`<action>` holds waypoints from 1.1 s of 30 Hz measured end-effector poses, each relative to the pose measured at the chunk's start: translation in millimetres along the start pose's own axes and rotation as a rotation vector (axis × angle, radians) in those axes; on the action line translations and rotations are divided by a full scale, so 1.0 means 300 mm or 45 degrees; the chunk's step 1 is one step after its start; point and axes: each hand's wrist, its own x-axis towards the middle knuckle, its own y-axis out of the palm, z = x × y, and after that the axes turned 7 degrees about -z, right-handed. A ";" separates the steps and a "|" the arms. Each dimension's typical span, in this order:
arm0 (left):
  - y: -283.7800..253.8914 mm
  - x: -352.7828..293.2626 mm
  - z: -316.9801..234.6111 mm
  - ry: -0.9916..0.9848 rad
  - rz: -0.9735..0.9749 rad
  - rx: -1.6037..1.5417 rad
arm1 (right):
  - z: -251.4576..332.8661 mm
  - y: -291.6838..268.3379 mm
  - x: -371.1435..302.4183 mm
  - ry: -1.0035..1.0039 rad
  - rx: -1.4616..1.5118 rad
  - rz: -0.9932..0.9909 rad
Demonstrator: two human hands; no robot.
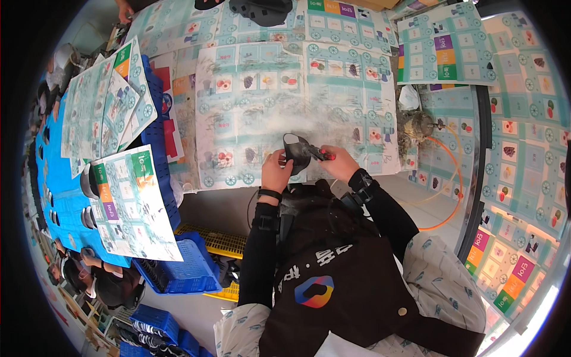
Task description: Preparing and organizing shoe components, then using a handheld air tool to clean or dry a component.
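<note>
My left hand [276,171] is closed on a small black curved piece [298,153] with a pale oval face at its upper left. It is held just above the near edge of the table, in front of my apron. My right hand [339,163] is wrapped round a slim tool [325,155] with a dark front and a red part at the grip. The tool's front end reaches the right side of the black piece. Its exact kind is too small to tell. Dark bands circle both my wrists.
Printed sheets cover the dusty table [256,113]. A dark cap-like item [262,11] lies at its far edge. An orange hose [459,172] curves at the right. Blue crates [184,268] stand left, near a blue-covered table [62,196] where other people sit.
</note>
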 end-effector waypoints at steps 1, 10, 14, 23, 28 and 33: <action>-0.002 -0.001 0.004 -0.015 0.006 0.022 | 0.006 0.008 0.003 -0.058 0.016 -0.058; -0.004 -0.001 0.007 -0.004 0.007 0.019 | 0.015 -0.045 -0.021 0.073 -0.180 -0.038; -0.002 0.004 0.007 -0.011 0.017 0.010 | -0.037 -0.023 -0.068 0.068 -0.150 0.071; -0.015 0.014 0.053 -0.068 0.028 -0.032 | -0.004 -0.027 -0.019 0.120 -0.046 -0.003; -0.021 0.009 0.065 -0.092 0.018 -0.064 | -0.022 -0.023 -0.025 0.050 -0.068 0.214; -0.019 0.012 0.071 -0.077 0.023 -0.084 | -0.030 0.010 -0.024 0.064 0.053 0.177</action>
